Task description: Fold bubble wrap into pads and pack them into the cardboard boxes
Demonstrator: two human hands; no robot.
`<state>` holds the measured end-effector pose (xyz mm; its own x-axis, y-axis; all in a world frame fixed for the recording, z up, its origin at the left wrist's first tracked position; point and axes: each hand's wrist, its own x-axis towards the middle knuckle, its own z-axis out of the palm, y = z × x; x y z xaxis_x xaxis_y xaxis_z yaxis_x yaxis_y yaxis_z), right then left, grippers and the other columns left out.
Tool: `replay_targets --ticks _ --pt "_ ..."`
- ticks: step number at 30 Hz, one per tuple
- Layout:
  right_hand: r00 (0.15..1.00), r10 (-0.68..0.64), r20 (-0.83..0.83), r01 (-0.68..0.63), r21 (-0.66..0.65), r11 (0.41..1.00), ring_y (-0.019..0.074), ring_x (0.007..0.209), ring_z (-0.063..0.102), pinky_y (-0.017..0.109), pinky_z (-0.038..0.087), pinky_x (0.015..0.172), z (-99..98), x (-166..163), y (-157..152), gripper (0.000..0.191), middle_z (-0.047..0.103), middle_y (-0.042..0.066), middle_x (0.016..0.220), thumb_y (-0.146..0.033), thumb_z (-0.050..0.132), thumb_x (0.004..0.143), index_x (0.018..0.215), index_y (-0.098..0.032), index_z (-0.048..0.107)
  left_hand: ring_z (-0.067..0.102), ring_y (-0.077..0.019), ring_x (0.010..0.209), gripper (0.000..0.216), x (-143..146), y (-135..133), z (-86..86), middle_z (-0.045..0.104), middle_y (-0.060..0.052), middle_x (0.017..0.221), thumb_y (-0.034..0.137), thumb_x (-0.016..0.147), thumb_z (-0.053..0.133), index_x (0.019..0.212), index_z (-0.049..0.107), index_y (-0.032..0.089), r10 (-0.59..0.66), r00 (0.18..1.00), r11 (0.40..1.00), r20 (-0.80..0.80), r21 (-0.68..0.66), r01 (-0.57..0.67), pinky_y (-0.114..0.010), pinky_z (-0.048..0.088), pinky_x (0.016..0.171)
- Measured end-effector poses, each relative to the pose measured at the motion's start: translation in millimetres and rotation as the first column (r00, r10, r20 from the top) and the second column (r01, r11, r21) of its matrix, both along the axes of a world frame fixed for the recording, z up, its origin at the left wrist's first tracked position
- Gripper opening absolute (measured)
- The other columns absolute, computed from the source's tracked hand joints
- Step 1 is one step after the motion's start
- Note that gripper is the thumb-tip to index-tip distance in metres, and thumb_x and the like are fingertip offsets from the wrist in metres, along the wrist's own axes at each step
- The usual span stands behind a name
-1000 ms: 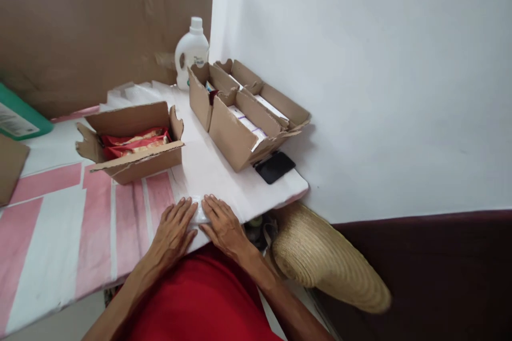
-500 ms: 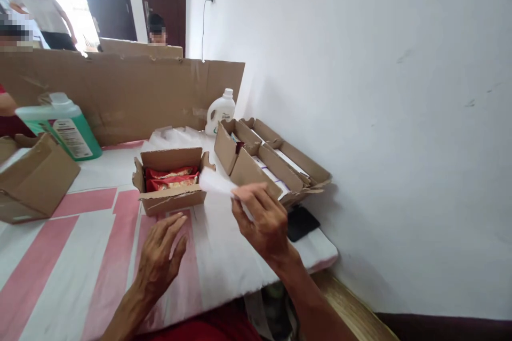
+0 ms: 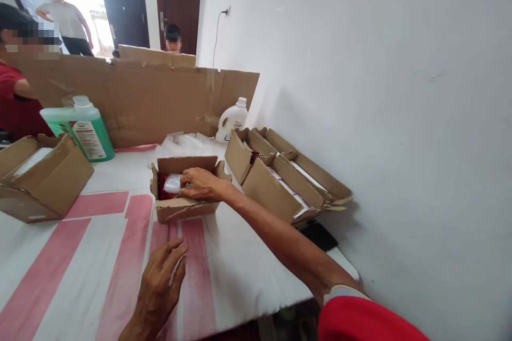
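My right hand (image 3: 201,184) reaches into a small open cardboard box (image 3: 184,208) in the middle of the table and presses a white packet (image 3: 173,183) onto the red snack packs (image 3: 162,187) inside. My left hand (image 3: 162,280) hovers just over the pink-and-white striped table cover (image 3: 80,256), fingers apart and holding nothing, nearer to me than the box.
Two longer open cardboard boxes (image 3: 280,181) with white items lie along the white wall. A white bottle (image 3: 232,119), a green jug (image 3: 82,131), another box (image 3: 42,178), a black phone (image 3: 318,234) and a cardboard screen (image 3: 160,98) are around. People stand beyond the screen.
My right hand lifted the white packet from the table's near edge and carried it into the small box. The left hand stayed low. The view rose.
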<state>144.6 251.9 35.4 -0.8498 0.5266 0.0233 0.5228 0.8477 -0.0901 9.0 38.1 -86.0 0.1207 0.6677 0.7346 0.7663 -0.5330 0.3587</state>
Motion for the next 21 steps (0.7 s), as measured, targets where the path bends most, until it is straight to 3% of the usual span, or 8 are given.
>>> replay_targets --ticks 3,8,14,17,19,21 --pt "0.995 -0.096 0.000 0.096 -0.026 0.995 0.0198 0.090 0.063 0.028 0.043 0.075 -2.0 0.7 5.7 0.027 0.071 0.009 0.102 -0.031 0.052 0.102 0.099 -0.014 0.073 0.070 -0.0176 0.105 0.025 -2.7 0.3 -0.2 0.070 -0.008 0.113 0.013 0.094 0.057 0.116 0.067 0.022 0.001 1.000 1.000 0.006 -0.015 -0.001 -0.030 0.061 0.090" --pt "0.984 -0.180 -0.004 0.180 -0.046 0.983 0.0243 0.101 0.066 0.029 0.045 0.077 -4.3 -2.5 8.2 0.021 0.070 0.012 0.111 -0.025 0.058 0.097 0.111 -0.016 0.070 0.072 -0.0164 0.102 0.021 -3.5 -1.3 -0.6 0.071 -0.007 0.110 0.016 0.095 0.056 0.112 0.068 0.022 0.003 1.000 0.999 0.017 -0.036 -0.002 -0.029 0.061 0.090" --pt "0.981 -0.186 -0.061 0.183 -0.055 0.982 0.0220 0.097 0.068 0.028 0.046 0.077 24.7 14.8 -6.1 0.014 0.072 0.009 0.103 -0.028 0.065 0.095 0.096 -0.017 0.074 0.073 -0.0171 0.099 0.019 -10.0 2.5 8.9 0.073 -0.006 0.107 0.022 0.096 0.057 0.109 0.071 0.024 0.004 0.998 0.997 0.069 -0.082 0.002 -0.029 0.061 0.087" --pt "0.936 -0.239 -0.259 0.239 -0.034 0.970 0.0194 0.098 0.066 0.029 0.046 0.085 32.7 48.1 -20.2 0.019 0.071 0.008 0.102 -0.028 0.059 0.100 0.093 -0.017 0.073 0.071 -0.0182 0.099 0.018 -20.4 7.8 18.9 0.073 -0.006 0.106 0.029 0.096 0.057 0.105 0.072 0.024 0.095 0.978 0.985 0.184 -0.159 -0.066 -0.033 0.060 0.089" --pt "0.773 -0.316 -0.551 0.332 -0.074 0.941 0.0180 0.099 0.066 0.030 0.046 0.091 22.7 78.4 -32.4 0.022 0.071 0.007 0.101 -0.032 0.058 0.101 0.094 -0.018 0.072 0.069 -0.0197 0.098 0.023 -28.4 15.0 21.6 0.072 -0.006 0.107 0.038 0.095 0.058 0.107 0.071 0.023 0.237 0.921 0.958 0.310 -0.231 -0.169 -0.037 0.058 0.091" --pt "0.418 -0.441 -0.794 0.458 -0.236 0.857 0.0197 0.105 0.065 0.033 0.046 0.097 -1.9 105.7 -46.7 0.030 0.071 0.009 0.108 -0.043 0.055 0.101 0.103 -0.019 0.071 0.067 -0.0227 0.105 0.038 -35.7 27.0 17.5 0.070 -0.008 0.116 0.049 0.094 0.056 0.119 0.066 0.022 0.377 0.811 0.915 0.447 -0.315 -0.251 -0.042 0.056 0.095"
